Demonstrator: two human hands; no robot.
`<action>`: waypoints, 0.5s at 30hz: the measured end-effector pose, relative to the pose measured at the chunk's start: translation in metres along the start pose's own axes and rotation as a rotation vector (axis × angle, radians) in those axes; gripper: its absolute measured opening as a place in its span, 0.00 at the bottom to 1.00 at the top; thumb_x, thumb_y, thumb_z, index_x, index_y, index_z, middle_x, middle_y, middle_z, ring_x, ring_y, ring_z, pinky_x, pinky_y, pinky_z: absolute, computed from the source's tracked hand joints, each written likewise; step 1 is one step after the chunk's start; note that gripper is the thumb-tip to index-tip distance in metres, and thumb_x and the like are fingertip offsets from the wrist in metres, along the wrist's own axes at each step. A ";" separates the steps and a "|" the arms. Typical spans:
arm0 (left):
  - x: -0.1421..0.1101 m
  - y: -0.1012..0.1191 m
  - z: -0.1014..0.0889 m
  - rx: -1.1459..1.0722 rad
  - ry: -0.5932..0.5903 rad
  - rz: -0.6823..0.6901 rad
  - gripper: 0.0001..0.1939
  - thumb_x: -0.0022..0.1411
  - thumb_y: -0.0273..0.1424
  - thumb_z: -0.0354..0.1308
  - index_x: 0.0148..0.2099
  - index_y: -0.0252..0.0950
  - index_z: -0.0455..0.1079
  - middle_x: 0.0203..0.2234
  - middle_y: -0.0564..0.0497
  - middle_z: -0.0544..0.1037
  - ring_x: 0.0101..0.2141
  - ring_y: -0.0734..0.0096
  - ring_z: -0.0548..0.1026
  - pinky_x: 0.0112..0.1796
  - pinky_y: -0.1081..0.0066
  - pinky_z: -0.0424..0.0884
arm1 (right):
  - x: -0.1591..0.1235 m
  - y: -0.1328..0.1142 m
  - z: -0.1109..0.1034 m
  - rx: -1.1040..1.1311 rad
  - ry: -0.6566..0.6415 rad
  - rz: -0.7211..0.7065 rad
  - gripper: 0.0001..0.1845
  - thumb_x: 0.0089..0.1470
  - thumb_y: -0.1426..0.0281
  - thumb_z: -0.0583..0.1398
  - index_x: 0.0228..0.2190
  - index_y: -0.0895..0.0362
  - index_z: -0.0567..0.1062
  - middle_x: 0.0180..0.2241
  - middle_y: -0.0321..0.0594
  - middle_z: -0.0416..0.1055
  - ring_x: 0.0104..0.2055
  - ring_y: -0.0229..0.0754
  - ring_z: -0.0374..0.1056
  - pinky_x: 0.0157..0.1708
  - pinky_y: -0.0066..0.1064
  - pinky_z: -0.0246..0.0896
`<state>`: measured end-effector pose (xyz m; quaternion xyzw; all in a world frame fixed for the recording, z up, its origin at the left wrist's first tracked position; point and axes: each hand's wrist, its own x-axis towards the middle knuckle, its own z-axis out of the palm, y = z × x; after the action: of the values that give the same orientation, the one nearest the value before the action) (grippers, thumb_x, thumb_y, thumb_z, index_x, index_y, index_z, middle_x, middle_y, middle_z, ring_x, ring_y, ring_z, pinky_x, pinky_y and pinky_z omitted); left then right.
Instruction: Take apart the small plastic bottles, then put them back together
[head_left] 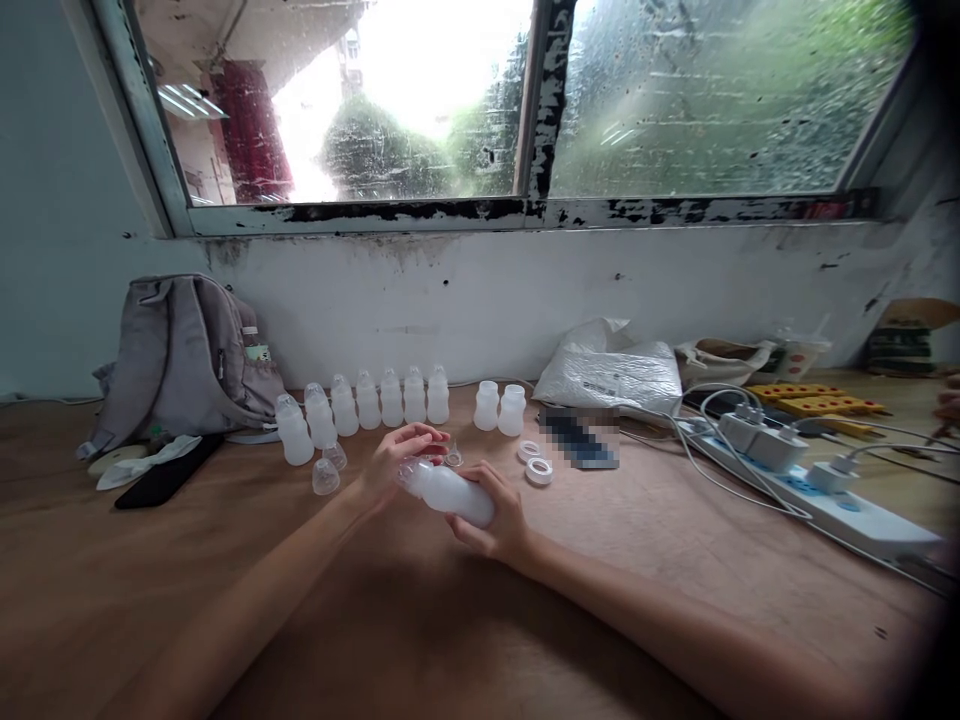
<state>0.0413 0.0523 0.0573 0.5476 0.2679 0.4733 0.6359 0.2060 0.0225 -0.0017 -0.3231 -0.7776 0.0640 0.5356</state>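
Note:
My right hand (pixel 499 515) is wrapped round a frosted white baby bottle (pixel 454 493), which lies tilted with its clear-capped end to the left. Beside that capped end is my left hand (pixel 397 460), its fingers stretched out and apart; whether the palm touches the cap I cannot tell. Just behind the bottle a clear nipple (pixel 454 456) rests on the table, partly hidden by the hands. Two white collar rings (pixel 538 471) lie to the right of my right hand. Left of my left hand stand two clear dome caps (pixel 325 478).
Along the back, several capped bottles (pixel 367 402) stand in a row, with two uncapped bottles (pixel 511 410) to their right. A grey backpack (pixel 180 350) and black phone (pixel 169 472) are at left. At right are a silvery bag (pixel 611 368) and a power strip (pixel 862 515) with cables.

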 end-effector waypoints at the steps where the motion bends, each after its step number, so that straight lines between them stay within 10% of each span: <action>1: 0.000 -0.001 0.001 -0.003 -0.001 0.003 0.06 0.51 0.31 0.57 0.32 0.32 0.69 0.38 0.46 0.73 0.35 0.66 0.72 0.39 0.66 0.66 | -0.001 0.001 0.000 0.000 -0.001 -0.006 0.17 0.36 0.71 0.59 0.34 0.56 0.66 0.29 0.39 0.64 0.29 0.41 0.62 0.29 0.30 0.58; 15: -0.005 0.010 0.002 0.138 -0.008 -0.002 0.08 0.51 0.32 0.57 0.34 0.33 0.69 0.35 0.46 0.73 0.34 0.67 0.72 0.37 0.68 0.67 | -0.002 0.002 0.005 -0.011 -0.037 -0.016 0.18 0.38 0.70 0.59 0.36 0.57 0.64 0.31 0.40 0.65 0.31 0.42 0.64 0.30 0.32 0.60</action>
<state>0.0377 0.0465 0.0669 0.5919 0.2980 0.4507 0.5981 0.2025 0.0239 -0.0065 -0.3184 -0.7904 0.0615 0.5197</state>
